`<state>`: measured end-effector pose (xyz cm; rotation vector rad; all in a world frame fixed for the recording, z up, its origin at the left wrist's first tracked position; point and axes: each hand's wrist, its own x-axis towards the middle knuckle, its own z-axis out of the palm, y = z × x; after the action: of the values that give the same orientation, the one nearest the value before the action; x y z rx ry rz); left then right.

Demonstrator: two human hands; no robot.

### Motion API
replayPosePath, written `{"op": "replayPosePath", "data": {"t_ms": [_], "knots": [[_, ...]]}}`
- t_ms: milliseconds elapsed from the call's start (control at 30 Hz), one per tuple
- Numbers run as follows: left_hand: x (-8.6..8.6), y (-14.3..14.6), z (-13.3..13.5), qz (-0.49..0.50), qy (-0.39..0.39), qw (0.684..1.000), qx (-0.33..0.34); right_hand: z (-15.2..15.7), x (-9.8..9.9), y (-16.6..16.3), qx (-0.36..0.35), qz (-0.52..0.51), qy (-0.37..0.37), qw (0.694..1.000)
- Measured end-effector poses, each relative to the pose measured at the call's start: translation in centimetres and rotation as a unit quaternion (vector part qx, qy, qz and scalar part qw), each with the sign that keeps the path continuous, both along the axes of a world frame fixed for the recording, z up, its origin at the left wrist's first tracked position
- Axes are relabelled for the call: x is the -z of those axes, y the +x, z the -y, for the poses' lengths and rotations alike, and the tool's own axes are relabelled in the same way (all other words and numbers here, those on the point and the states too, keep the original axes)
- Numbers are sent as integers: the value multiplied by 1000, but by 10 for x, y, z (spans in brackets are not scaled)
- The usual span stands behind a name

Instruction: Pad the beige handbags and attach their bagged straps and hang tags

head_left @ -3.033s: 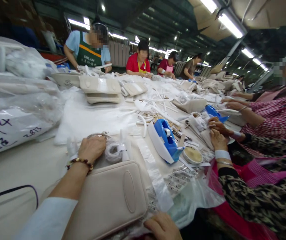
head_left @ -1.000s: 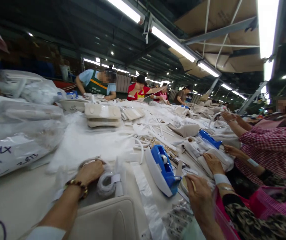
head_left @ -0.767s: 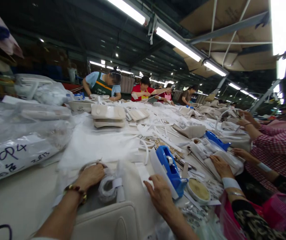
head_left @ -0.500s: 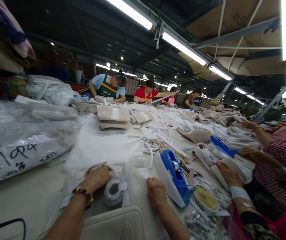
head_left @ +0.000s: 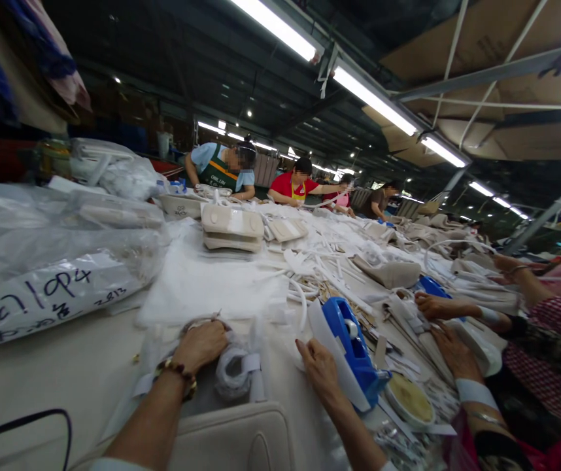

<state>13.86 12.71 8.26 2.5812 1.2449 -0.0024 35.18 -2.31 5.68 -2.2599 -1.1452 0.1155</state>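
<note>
My left hand (head_left: 202, 343) is closed over a plastic-wrapped strap (head_left: 206, 320); most of its fingertips are hidden. Just right of it lies a ring-shaped coil (head_left: 231, 373) in clear wrap with a white band. Below is a beige handbag (head_left: 241, 435) with rounded corners. My right hand (head_left: 320, 371) is beside a blue and white tape dispenser (head_left: 352, 343). Its thumb and forefinger are close together at a faint, see-through strip, too unclear to name.
White sheets (head_left: 212, 281) lie ahead, with stacked beige bag flaps (head_left: 232, 221) behind. A large marked plastic bag (head_left: 65, 294) fills the left. A co-worker's hands (head_left: 457, 350) handle beige pieces on the right, near a round tin (head_left: 410, 398). Other people work across the table.
The view has shifted slightly. My right hand has gone from a fist by a white slip to straighter fingers beside the dispenser. A co-worker's second hand has reached further left.
</note>
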Motion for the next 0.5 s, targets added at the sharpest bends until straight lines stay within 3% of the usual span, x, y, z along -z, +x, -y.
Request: {"op": "replayPosePath", "data": {"t_ms": [200,367,500], "knots": [[1,0,-1,-8,-10,1000,3,3,1,11,-11,-21,59,998],[-1,1,0,-8,-18,1000,2,1,-8,14,20,32,109,993],[-2,1,1,-3,-22,1000,-2,7,-22,-3,-47,86,108,989]]}}
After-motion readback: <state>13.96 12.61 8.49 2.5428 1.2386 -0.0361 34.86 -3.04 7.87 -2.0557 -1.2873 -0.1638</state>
